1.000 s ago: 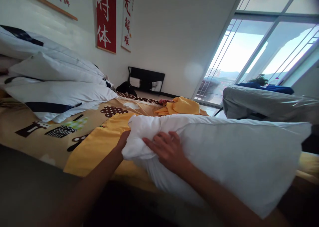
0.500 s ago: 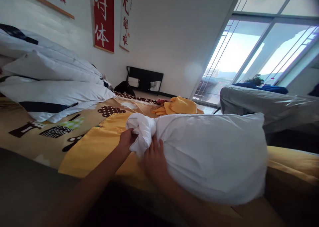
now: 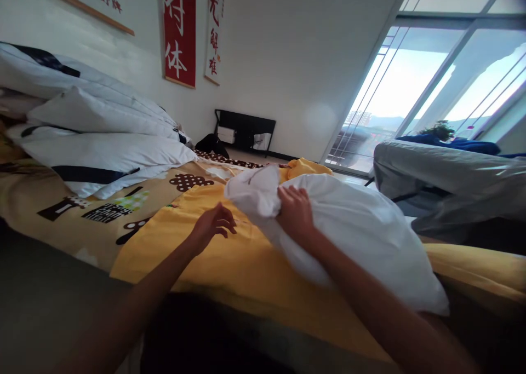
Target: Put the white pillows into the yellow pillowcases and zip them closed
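Observation:
A plump white pillow [image 3: 361, 226] lies slanting over the near edge of the bed, its left end gathered into a bunched knob of cloth. My right hand [image 3: 296, 212] is closed around the narrow part just beside that knob. Apart from the pillow, my left hand [image 3: 213, 226] hovers with loosely curled, separated fingers and holds nothing. Beneath it a yellow cloth [image 3: 164, 242] is spread flat on the patterned beige bed sheet [image 3: 102, 199]. Another crumpled yellow cloth [image 3: 308, 167] sits behind the pillow.
White pillows with dark bands [image 3: 123, 157] are stacked at the left. Against the far wall stands a low black rack [image 3: 246, 130]. A plastic-covered piece of furniture [image 3: 444, 171] is on the right, before a large window [image 3: 394, 84].
My left hand has let go of the bunched end and moved down away from it. My right hand now grips the neck of the pillow, which has tilted, its right end lower.

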`<act>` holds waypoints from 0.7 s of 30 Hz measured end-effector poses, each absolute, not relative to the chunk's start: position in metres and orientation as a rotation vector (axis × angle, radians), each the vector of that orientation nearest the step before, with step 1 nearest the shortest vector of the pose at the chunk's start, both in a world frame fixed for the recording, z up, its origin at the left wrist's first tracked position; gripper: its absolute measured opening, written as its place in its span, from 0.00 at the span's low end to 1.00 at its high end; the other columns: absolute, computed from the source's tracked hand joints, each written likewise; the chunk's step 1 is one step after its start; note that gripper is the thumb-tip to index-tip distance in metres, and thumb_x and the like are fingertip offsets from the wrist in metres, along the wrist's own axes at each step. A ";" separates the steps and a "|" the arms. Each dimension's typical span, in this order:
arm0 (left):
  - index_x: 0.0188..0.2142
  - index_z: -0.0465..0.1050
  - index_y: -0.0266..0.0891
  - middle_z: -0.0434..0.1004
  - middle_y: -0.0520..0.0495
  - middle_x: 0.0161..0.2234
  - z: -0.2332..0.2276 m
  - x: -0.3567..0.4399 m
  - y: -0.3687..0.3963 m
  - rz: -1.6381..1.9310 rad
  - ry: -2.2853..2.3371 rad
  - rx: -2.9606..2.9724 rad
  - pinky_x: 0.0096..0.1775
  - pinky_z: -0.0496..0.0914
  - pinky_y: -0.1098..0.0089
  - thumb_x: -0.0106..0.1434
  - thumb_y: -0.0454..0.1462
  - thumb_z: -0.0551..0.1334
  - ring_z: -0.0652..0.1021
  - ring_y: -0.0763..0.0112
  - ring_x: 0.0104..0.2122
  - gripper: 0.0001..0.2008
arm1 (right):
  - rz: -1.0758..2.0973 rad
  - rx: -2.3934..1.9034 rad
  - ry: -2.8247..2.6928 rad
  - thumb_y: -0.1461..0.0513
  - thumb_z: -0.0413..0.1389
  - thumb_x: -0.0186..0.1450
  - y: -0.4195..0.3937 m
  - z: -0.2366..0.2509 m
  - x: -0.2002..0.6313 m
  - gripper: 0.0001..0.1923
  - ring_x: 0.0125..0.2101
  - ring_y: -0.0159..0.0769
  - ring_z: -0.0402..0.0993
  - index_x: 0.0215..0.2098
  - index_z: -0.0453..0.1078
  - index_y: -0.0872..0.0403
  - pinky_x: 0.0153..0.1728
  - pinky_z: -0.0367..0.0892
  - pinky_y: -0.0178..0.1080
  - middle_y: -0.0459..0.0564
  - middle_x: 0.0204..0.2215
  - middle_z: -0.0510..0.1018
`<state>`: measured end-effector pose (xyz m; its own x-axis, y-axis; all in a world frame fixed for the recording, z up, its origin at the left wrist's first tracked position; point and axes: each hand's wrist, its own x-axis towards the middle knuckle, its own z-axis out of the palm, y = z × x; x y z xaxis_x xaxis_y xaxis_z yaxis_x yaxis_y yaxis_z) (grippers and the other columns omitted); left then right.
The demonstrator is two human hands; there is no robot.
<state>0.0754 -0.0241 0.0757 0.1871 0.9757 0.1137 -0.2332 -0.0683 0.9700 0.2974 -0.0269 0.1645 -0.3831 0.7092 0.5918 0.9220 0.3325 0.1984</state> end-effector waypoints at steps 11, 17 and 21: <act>0.62 0.61 0.50 0.58 0.46 0.64 -0.045 0.015 -0.059 0.601 1.289 2.558 0.63 0.48 0.57 0.67 0.49 0.53 0.61 0.60 0.63 0.25 | -0.655 -1.637 -1.800 0.67 0.51 0.55 -0.003 0.246 0.363 0.11 0.37 0.45 0.72 0.35 0.71 0.58 0.32 0.55 0.39 0.61 0.34 0.78; 0.61 0.62 0.39 0.61 0.39 0.62 -0.077 -0.104 -0.068 0.903 2.084 2.470 0.62 0.50 0.52 0.68 0.45 0.46 0.61 0.55 0.63 0.26 | -0.677 -1.671 -1.758 0.68 0.53 0.55 0.001 0.250 0.370 0.09 0.39 0.46 0.73 0.34 0.72 0.63 0.33 0.55 0.40 0.64 0.35 0.78; 0.58 0.67 0.36 0.63 0.37 0.61 -0.077 -0.140 -0.075 0.976 2.320 2.401 0.60 0.55 0.54 0.68 0.43 0.47 0.65 0.55 0.61 0.24 | -0.741 -1.720 -1.685 0.69 0.54 0.57 0.005 0.257 0.373 0.08 0.42 0.44 0.73 0.33 0.72 0.65 0.34 0.55 0.40 0.63 0.35 0.79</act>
<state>-0.1404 -0.0751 -0.0769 -0.0174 0.8022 0.5968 0.9876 -0.0794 0.1356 0.3731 0.0051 0.2571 0.0323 0.6564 0.7537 0.9992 -0.0020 -0.0411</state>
